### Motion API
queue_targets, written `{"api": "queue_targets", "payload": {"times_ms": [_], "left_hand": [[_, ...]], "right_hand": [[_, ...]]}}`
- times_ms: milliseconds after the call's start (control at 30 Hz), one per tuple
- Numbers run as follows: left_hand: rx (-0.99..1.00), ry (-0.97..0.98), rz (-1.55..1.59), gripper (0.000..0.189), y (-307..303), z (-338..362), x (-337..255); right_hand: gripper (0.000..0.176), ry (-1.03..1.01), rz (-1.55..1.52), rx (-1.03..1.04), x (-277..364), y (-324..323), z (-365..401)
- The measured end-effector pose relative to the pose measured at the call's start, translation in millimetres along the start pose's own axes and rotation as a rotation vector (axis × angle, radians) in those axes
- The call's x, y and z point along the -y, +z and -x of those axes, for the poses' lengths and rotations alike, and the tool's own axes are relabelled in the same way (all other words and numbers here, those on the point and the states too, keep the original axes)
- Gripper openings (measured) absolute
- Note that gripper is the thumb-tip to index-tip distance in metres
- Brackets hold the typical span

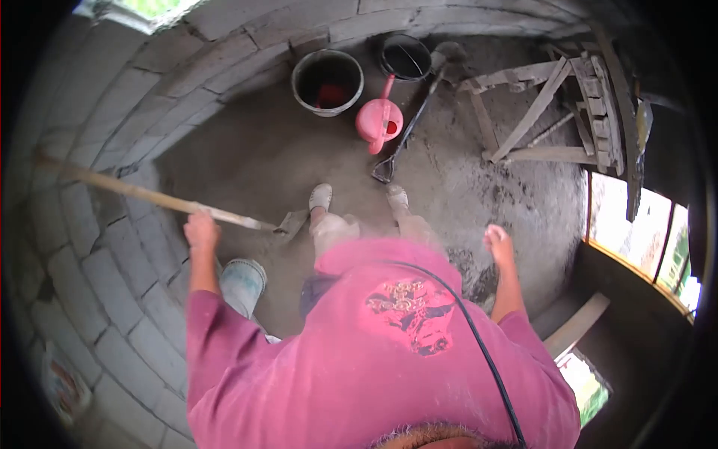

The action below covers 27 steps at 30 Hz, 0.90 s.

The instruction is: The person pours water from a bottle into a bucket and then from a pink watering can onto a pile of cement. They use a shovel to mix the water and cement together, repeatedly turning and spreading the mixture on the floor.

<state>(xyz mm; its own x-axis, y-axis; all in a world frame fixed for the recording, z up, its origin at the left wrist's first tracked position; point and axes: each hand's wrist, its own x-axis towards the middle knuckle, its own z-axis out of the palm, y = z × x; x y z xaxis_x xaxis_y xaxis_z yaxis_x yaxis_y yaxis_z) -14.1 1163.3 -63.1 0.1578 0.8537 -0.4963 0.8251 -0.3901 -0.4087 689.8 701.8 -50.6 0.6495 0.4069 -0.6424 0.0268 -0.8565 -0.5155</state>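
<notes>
Wooden handle (142,193) of a scraper: the left hand (202,228) is closed tight round it, blade (292,222) down on the gritty floor (464,179). Meanwhile the right hand (499,243) hangs empty, fingers loose. Looks like scraping — a next pull needs a firm grip.

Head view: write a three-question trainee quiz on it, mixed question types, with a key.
1. True or false: the left hand grips the long wooden handle.
2. Multiple choice: what colour is the watering can? A green, B pink, C blue.
3. Short answer: which tool lies on the floor right beside the watering can?

Key: 1 true; 2 B; 3 the shovel.
</notes>
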Motion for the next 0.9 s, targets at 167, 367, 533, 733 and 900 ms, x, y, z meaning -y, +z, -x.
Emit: {"api": "queue_targets", "payload": {"times_ms": [167,367,533,733,900], "left_hand": [[0.048,0.106,-0.168,0.025,27,-119,86],[0.326,0.134,-0.344,0.03,113,-170,128],[0.069,0.324,-0.503,0.018,138,-163,147],[0.293,0.349,-0.313,0.027,188,-154,181],[0.171,0.276,-0.259,0.036,110,-41,138]], "right_hand": [[0.028,0.402,0.253,0.056,-53,3,168],[0.024,0.715,0.094,-0.077,-46,34,254],[0.035,0.556,-0.104,-0.065,-59,77,251],[0.043,0.631,-0.208,-0.13,-134,117,328],[0.042,0.728,-0.131,-0.08,-262,158,423]]}}
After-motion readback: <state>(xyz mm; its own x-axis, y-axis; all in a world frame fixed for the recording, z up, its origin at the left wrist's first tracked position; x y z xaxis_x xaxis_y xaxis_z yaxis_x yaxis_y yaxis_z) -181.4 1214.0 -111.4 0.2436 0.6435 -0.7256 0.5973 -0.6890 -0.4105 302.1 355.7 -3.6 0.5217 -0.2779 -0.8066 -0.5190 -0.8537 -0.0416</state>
